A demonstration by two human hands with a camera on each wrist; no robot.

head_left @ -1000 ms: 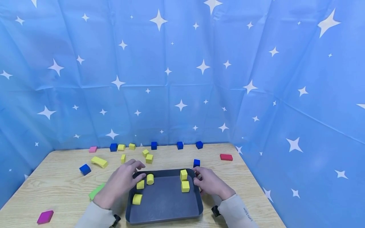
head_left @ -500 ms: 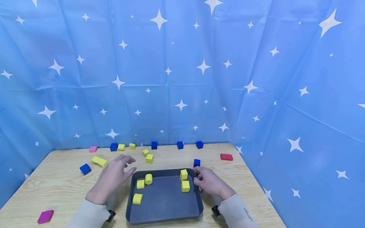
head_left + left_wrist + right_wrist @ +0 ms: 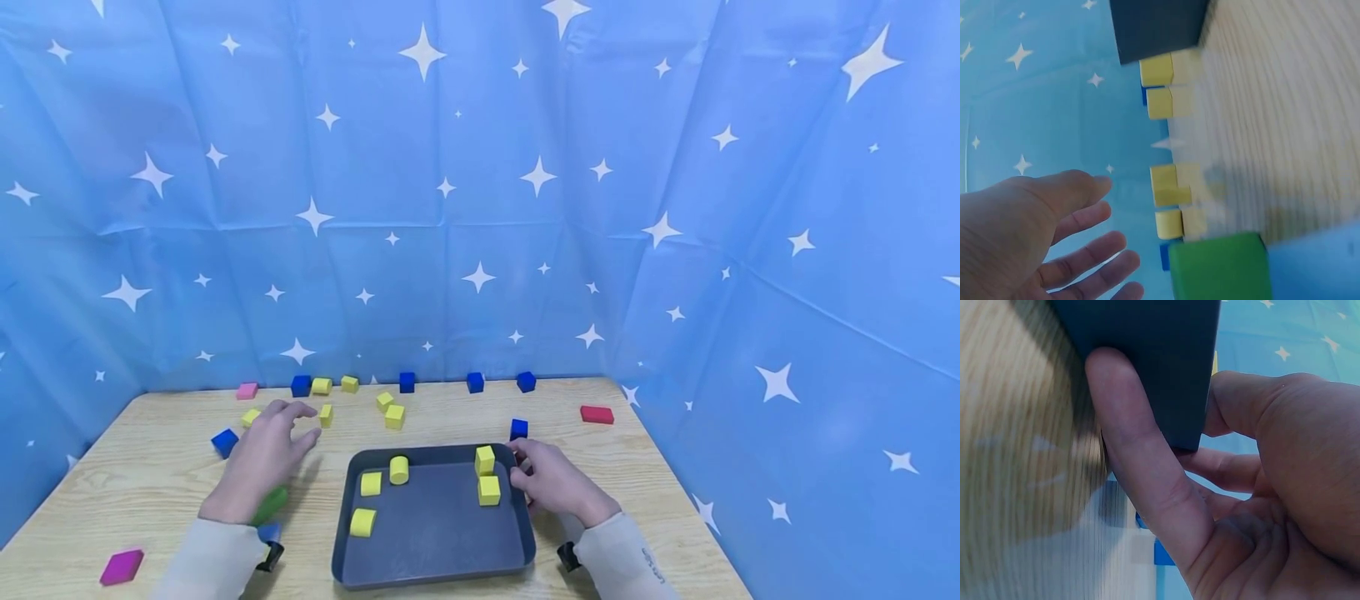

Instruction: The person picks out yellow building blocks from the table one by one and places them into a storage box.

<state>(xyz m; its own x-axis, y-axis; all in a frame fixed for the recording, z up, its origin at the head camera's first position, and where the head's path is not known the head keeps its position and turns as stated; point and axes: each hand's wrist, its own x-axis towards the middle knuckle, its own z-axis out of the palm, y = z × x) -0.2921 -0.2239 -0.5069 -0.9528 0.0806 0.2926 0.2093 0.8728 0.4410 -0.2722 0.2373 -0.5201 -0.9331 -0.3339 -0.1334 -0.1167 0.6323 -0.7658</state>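
Your left hand (image 3: 258, 454) is out over the table with the fingers spread wide and nothing in them, hovering just short of a yellow block (image 3: 251, 417) that sits right at your fingertips. Your right hand (image 3: 551, 482) is clamped on the near right corner of the dark tray (image 3: 435, 550), thumb along its side wall and fingers curled round the rim, as the right wrist view shows.

Five yellow blocks are already in the tray, by my count: three toward your left hand's side (image 3: 371, 483), two stacked close to your right thumb (image 3: 488, 490). So it looks partly done. More yellow ones lie loose beyond your left fingertips: a small one (image 3: 326, 414) just past them, a pair (image 3: 394, 416) further toward the tray, two more (image 3: 321, 386) along the backdrop.

Around you: a blue cube (image 3: 224, 442) just left of your left hand, a green block (image 3: 270, 504) tucked under your wrist, a purple piece (image 3: 122, 567) well behind it. A blue cube (image 3: 518, 428) sits just beyond your right fingers. Nothing stands between your left hand and the nearest yellow block.
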